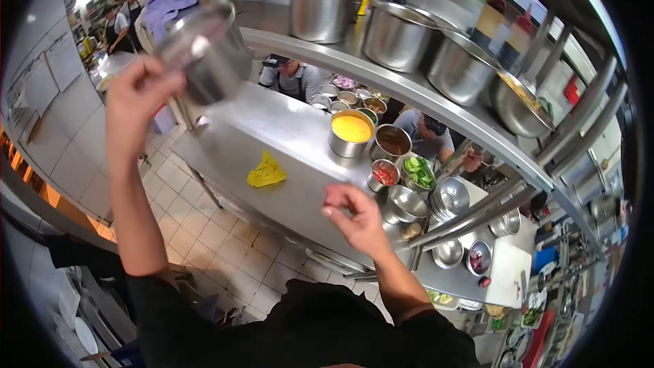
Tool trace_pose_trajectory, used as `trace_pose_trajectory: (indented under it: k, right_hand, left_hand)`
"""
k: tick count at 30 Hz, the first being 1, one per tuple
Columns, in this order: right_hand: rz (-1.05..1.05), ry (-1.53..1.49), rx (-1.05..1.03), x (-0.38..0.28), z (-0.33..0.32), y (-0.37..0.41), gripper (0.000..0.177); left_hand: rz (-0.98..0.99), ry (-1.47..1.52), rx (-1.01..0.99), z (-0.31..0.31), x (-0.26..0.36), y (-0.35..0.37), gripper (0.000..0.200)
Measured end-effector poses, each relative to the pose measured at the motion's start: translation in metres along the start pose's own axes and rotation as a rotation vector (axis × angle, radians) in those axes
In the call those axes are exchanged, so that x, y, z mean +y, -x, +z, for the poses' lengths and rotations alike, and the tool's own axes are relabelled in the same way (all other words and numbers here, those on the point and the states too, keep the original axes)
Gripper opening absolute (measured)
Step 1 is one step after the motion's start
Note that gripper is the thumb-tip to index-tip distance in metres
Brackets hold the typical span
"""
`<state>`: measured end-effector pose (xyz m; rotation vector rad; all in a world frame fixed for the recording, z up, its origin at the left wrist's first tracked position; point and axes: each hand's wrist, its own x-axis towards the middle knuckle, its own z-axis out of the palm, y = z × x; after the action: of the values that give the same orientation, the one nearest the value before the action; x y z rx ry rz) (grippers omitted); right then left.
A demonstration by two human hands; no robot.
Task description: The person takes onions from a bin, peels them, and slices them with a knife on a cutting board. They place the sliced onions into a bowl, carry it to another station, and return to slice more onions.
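My left hand point(144, 92) is raised at the left, thumb and fingers closed on the near side of a stainless steel pot point(216, 65). Motion blurs the pot, which is tilted beside the end of the upper shelf; its contents cannot be made out. My right hand point(355, 217) hovers above the front of the steel counter point(293, 208), fingers loosely curled, a gap to the thumb and nothing visible between them. Left of it lies a crumpled yellow cloth point(267, 170). Beyond it stand a pot of yellow liquid point(351, 129) and a container of chopped red pieces point(385, 174).
An overhead shelf point(381, 68) carries several steel pots and sauce bottles. More bowls stand at the right, with sliced greens point(418, 172) and a white cutting board point(509, 272). A purple cloth point(167, 10) hangs at upper left. People work behind the counter and farther back.
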<state>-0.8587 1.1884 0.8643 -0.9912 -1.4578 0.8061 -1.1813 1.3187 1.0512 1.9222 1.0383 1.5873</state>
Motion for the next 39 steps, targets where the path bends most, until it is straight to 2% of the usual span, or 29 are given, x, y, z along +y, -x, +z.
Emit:
trace_pose_trajectory:
  k: [3,5,7,8,9,10,12,15,18,21,22,24,26,27,28,29,31,34,37,38,39]
  right_hand:
    - [0.137,0.108,-0.061,0.024,-0.028,0.063,0.029]
    - [0.228,0.177,-0.141,0.030,-0.047,0.107,0.023]
    - [0.217,0.200,-0.160,0.034,-0.068,0.150,0.022]
    - [0.233,0.229,-0.129,0.033,-0.081,0.170,0.023]
    - [0.261,0.261,-0.082,0.027,-0.098,0.192,0.023]
    - [0.279,0.287,-0.041,0.019,-0.115,0.212,0.023]
    - [0.344,0.309,0.076,0.004,-0.148,0.253,0.023]
    - [0.398,0.272,0.321,-0.018,-0.196,0.334,0.023]
    - [0.469,0.317,0.510,-0.018,-0.235,0.413,0.023]
    - [0.610,0.284,0.682,-0.017,-0.268,0.493,0.023]
    - [0.661,0.257,0.724,-0.019,-0.281,0.517,0.022]
    - [0.764,0.198,0.817,-0.024,-0.304,0.557,0.020]
    - [0.805,0.149,0.888,-0.037,-0.329,0.580,0.019]
    - [0.826,0.120,0.922,-0.041,-0.343,0.590,0.018]
    - [0.807,0.129,0.962,-0.028,-0.356,0.607,0.018]
    - [0.778,0.110,1.002,-0.027,-0.370,0.613,0.018]
    - [0.722,0.077,1.085,-0.024,-0.399,0.620,0.019]
    - [0.722,0.091,1.154,-0.009,-0.441,0.634,0.020]
    - [0.800,0.179,1.179,-0.003,-0.478,0.650,0.018]
    - [0.839,0.236,1.177,-0.004,-0.492,0.654,0.018]
    - [0.877,0.288,1.166,-0.005,-0.506,0.659,0.017]
  left_hand:
    - [0.026,-0.111,0.042,0.023,0.013,-0.075,0.030]
    - [0.007,-0.131,-0.053,0.039,0.001,-0.124,0.034]
    - [0.059,-0.373,-0.011,0.056,-0.016,-0.162,0.039]
    - [-0.034,-0.226,-0.008,0.065,-0.042,-0.185,0.040]
    - [-0.136,-0.449,-0.243,0.044,-0.094,-0.243,0.044]
    - [-0.086,-0.517,-0.245,0.057,-0.113,-0.266,0.042]
    - [0.024,-0.620,-0.181,0.107,-0.120,-0.256,0.038]
    - [0.176,-0.688,0.012,0.171,-0.088,-0.177,0.032]
    - [0.376,-0.631,0.264,0.219,-0.043,-0.050,0.027]
    - [0.504,-0.419,0.275,0.294,0.011,0.107,0.024]
    - [0.508,-0.333,0.211,0.327,0.027,0.162,0.023]
    - [0.404,-0.128,-0.117,0.411,0.056,0.272,0.023]
    - [0.170,0.220,-0.632,0.516,0.084,0.385,0.028]
    - [-0.213,0.351,-0.953,0.553,0.099,0.432,0.034]
    - [-0.308,0.392,-1.157,0.578,0.127,0.464,0.036]
    - [-0.256,0.488,-1.284,0.608,0.122,0.499,0.038]
    - [-0.194,0.523,-1.415,0.662,0.136,0.538,0.042]
    - [0.077,0.350,-1.400,0.738,0.157,0.560,0.048]
    - [0.093,0.279,-1.442,0.803,0.172,0.585,0.060]
    - [0.282,0.036,-1.448,0.818,0.180,0.590,0.072]
    - [0.315,-0.078,-1.467,0.830,0.189,0.596,0.075]
